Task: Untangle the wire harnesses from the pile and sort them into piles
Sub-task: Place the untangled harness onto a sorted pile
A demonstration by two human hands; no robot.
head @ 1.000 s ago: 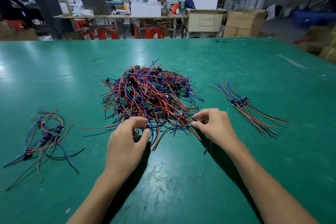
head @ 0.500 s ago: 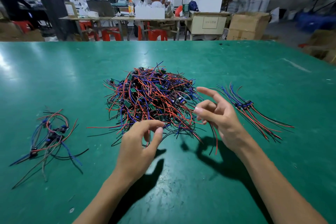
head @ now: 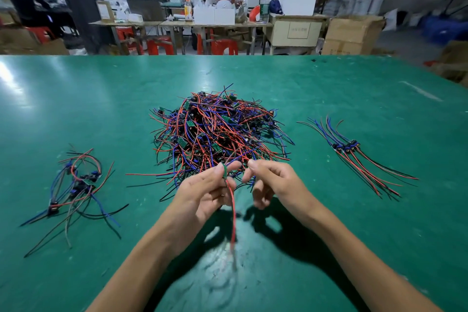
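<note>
Head view: left hand pinches one harness near the pile; right hand's grip pinches its blue wires, apparently. Next, pull free, sort.

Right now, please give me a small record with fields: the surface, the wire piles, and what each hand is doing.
surface: green table
main pile: tangled harnesses, centre
left pile: loose, curled harnesses
right pile: straight harnesses, laid side by side
left hand: pinches one harness by its small green board; the red wire hangs down
right hand: raised beside it, fingers curled; whether it holds a wire is unclear
</note>
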